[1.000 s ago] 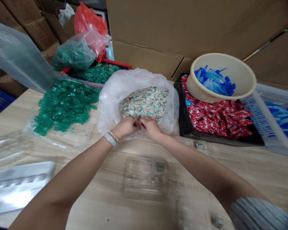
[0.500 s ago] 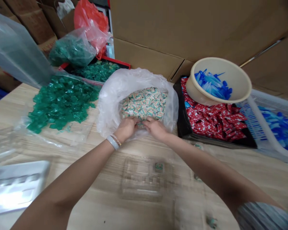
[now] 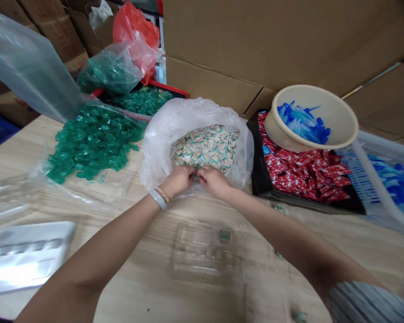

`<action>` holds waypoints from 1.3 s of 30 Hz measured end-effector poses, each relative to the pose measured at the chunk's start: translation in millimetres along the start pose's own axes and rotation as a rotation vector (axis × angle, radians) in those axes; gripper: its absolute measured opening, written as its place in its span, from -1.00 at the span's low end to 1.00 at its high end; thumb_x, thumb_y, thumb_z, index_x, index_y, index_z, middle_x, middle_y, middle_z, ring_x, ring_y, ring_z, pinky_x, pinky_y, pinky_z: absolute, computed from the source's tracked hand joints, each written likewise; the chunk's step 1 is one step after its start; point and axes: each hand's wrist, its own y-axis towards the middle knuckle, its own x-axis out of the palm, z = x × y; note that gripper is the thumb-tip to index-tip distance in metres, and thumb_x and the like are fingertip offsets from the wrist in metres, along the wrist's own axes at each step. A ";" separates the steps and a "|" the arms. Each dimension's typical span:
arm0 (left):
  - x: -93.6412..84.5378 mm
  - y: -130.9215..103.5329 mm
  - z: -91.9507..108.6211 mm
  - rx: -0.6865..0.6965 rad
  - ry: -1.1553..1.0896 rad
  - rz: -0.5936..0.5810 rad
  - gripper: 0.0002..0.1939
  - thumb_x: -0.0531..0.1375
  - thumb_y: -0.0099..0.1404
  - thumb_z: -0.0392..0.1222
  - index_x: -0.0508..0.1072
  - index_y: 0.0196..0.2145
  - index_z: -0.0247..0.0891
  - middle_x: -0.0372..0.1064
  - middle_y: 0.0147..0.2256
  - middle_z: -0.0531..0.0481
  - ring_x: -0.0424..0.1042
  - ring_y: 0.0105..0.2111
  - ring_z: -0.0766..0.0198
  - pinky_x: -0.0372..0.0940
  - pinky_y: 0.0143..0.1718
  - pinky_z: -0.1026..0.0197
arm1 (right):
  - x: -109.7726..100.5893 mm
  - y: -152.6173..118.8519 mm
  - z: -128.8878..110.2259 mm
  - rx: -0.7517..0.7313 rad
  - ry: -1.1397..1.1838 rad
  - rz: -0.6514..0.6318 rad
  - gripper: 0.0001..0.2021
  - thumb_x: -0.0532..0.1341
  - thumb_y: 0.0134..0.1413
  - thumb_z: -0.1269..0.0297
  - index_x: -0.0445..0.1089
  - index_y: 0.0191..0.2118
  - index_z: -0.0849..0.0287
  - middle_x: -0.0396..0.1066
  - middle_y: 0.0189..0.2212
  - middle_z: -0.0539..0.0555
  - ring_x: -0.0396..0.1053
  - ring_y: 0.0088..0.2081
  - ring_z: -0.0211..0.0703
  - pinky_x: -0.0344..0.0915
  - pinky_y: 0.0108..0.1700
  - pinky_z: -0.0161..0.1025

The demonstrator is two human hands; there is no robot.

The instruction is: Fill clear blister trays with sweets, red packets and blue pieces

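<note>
A translucent plastic bag (image 3: 159,139), its mouth spread wide, is filled with small flat pieces (image 3: 207,146) patterned in green, white and orange. At the bag's near edge, my left hand (image 3: 180,178) has its fingers curled in among the pieces. My right hand (image 3: 213,180) sits close beside it, thumb and fingers drawn together. What either hand pinches is too small and partly hidden to make out. Below my hands lies a clear moulded plastic tray (image 3: 202,253), with one small green piece (image 3: 225,234) in its upper right compartment.
Green translucent pieces (image 3: 94,139) are heaped on the left, near a white moulded tray (image 3: 27,255). On the right, a cream bowl (image 3: 348,119) of blue items rests on a black bin (image 3: 261,179) of red packets. A white basket (image 3: 377,190) stands beyond.
The whole view has shifted slightly, so things appear a little further right. Both hands stay at the bag's near edge, and the right fingers look more curled.
</note>
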 end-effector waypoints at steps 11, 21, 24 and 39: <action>3.8 -15.5 4.5 -0.066 -0.061 0.147 -0.77 0.04 0.13 -0.36 0.40 -0.24 -0.35 0.42 -0.31 -0.10 0.36 -0.30 0.25 0.23 -0.24 0.26 | 6.6 -2.7 0.2 -0.002 -0.075 0.007 -0.86 0.11 -0.01 0.38 0.36 -0.29 0.19 0.33 -0.29 0.12 0.25 -0.28 -0.15 0.14 -0.28 -0.27; -38.8 21.0 -22.0 -0.175 0.272 -0.052 -0.84 0.08 0.06 -0.36 0.46 -0.44 -0.37 0.42 -0.42 -0.14 0.36 -0.40 0.20 0.19 -0.34 0.26 | 0.4 1.2 -0.9 -0.088 -0.131 -0.025 -0.86 0.11 -0.05 0.41 0.39 -0.35 0.21 0.34 -0.35 0.12 0.26 -0.30 -0.14 0.13 -0.25 -0.25; -34.5 27.3 -23.1 -0.187 0.319 -0.085 -0.80 0.09 0.05 -0.37 0.46 -0.35 -0.37 0.42 -0.37 -0.15 0.37 -0.37 0.18 0.19 -0.33 0.26 | 2.2 1.6 0.9 -0.100 -0.118 -0.016 -0.86 0.10 -0.05 0.43 0.39 -0.35 0.21 0.34 -0.36 0.11 0.26 -0.30 -0.15 0.13 -0.25 -0.26; -27.2 7.0 -33.9 0.025 0.292 0.002 -0.76 0.06 0.09 -0.35 0.36 -0.24 -0.33 0.35 -0.34 -0.07 0.32 -0.35 0.25 0.21 -0.31 0.27 | 5.7 -0.6 2.7 -0.111 -0.113 0.030 -0.83 0.09 -0.02 0.41 0.38 -0.29 0.22 0.32 -0.31 0.11 0.23 -0.25 -0.15 0.12 -0.19 -0.25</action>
